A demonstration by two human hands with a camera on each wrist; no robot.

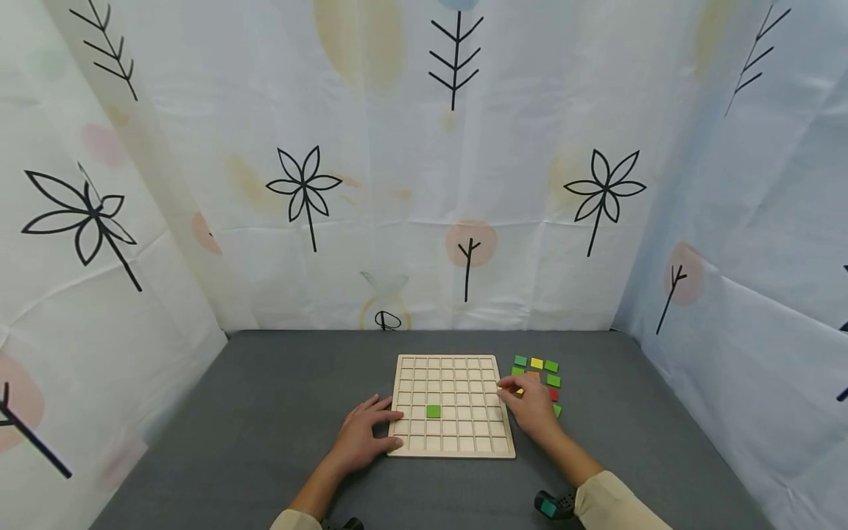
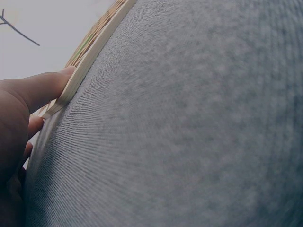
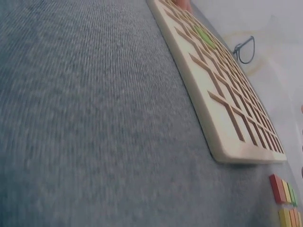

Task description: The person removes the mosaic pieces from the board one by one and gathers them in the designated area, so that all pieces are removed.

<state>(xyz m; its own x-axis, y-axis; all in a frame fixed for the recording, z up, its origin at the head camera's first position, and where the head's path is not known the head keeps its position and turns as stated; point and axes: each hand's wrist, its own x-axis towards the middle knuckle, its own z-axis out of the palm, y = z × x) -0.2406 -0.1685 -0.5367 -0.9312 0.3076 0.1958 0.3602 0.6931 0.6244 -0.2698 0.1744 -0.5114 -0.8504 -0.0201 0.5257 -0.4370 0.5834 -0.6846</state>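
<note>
A pale wooden grid board (image 1: pixel 457 445) lies on the dark grey table, with one green tile (image 1: pixel 433 411) in a cell left of its middle. My left hand (image 1: pixel 360 436) touches the board's left side near the front corner, thumb and fingers extended. In the left wrist view the thumb (image 2: pixel 45 87) reaches onto the board's rim (image 2: pixel 94 52). At the board's right edge is my right hand (image 1: pixel 530 406), thumb and forefinger drawn close together. Whether a tile lies between those fingertips is hidden. The right wrist view shows only slivers of fingers at its right border.
Loose square tiles lie right of the board, among them a yellow tile (image 1: pixel 536 363), a green tile (image 1: pixel 553 380) and a red tile (image 1: pixel 553 395); my right hand partly covers them. A printed white cloth (image 1: pixel 411 258) hangs behind the table (image 1: pixel 298 383) and along both sides.
</note>
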